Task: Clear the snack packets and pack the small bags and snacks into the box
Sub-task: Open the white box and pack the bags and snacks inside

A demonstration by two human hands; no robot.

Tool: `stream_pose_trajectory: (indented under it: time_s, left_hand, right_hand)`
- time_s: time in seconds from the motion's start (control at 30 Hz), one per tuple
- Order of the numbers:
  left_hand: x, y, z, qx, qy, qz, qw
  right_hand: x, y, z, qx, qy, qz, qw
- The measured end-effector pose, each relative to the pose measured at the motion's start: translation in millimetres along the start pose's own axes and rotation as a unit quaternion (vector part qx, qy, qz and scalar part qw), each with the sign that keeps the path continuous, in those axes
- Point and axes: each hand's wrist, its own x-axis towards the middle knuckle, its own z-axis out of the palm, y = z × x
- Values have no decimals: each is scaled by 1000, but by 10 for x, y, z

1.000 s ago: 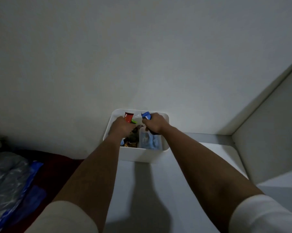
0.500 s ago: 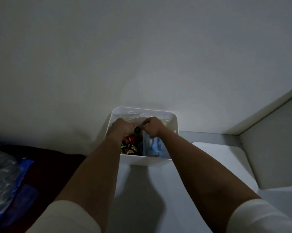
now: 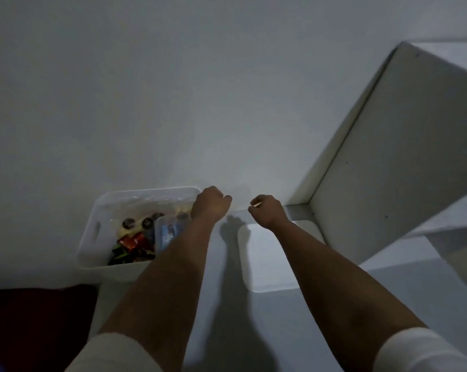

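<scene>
the white rectangular plastic box [image 3: 92,237] with a slot handle in its left wall stands on the pale white tabletop [image 3: 227,304], pushed up against the plain grey-white wall [image 3: 200,89]. inside it lie red and dark shiny snack packets [image 3: 131,244] near the front, a clear small bag with blue contents [image 3: 168,232] to their right, and a crumpled clear bag holding dark round sweets [image 3: 143,220] towards the back. there is printing on the red wrappers, but it is too dim and small to read; no brand or label can be made out anywhere.

the left hand [image 3: 209,206] is curled into a loose fist over the box's far right corner, knuckles towards the wall; whether it grips the rim or anything at all cannot be told. the snack packets sit just to the left of and below this hand, the blue-filled bag right beside its wrist.

the right hand [image 3: 267,210] is also curled, thumb pressed to forefinger, clear of the box and well to its right; something tiny and pale may be pinched at the fingertips, though it cannot be made out. below this hand a flat white rounded-corner lid [image 3: 270,264] lies on the tabletop. to the right of it rises a white shelf panel [image 3: 388,157]. cream sleeves [image 3: 114,355] cover both upper arms, and a dark red cloth [image 3: 39,326] lies far left of the hands.
</scene>
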Motion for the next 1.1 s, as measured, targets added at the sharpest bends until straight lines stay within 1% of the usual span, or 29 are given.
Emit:
stream_pose_trajectory:
  time_s: [0.13,0.27,0.4,0.5,0.6,0.73,0.8,0.9,0.97,1.03,1.1]
  left_hand:
    - [-64,116,700,48,-63,-2,997]
    - [-137,-183,1263,92,-124,-54,987]
    - [-200,-523,1599,77,-152,-136,976]
    - [-219,-751,1796,58,-171,-177,967]
    - [-277,-876,1909,44,-151,-177,972]
    - [-330,-855,1924,7,-102,-155,983]
    - [-298,-883,1910,-18,-80,-173,981]
    - [-230,-959,1855,-85,-54,-230,968]
    - [-202,-1039,1827,-118,-40,-264,956]
    - [-245,-1102,1825,-142,-38,-276,950]
    - [-344,-1139,1828,-180,-35,-279,943]
  right_hand:
    - [80,917,-321,-23,-32,95,995]
    - [76,1719,-328,-23,-61,184,981]
    - [91,2216,-220,-71,-71,232,968]
    - [115,2428,-129,-60,-82,257,961]
    - [140,2517,-41,-67,-82,276,955]
    - [178,2518,2,-91,-38,284,954]
    - [217,2517,15,-73,-31,304,949]
    - [241,2532,49,-29,-29,329,943]
    - [237,2571,89,0,-18,319,948]
    - [204,2605,127,27,6,292,956]
    - [149,2629,158,52,34,289,955]
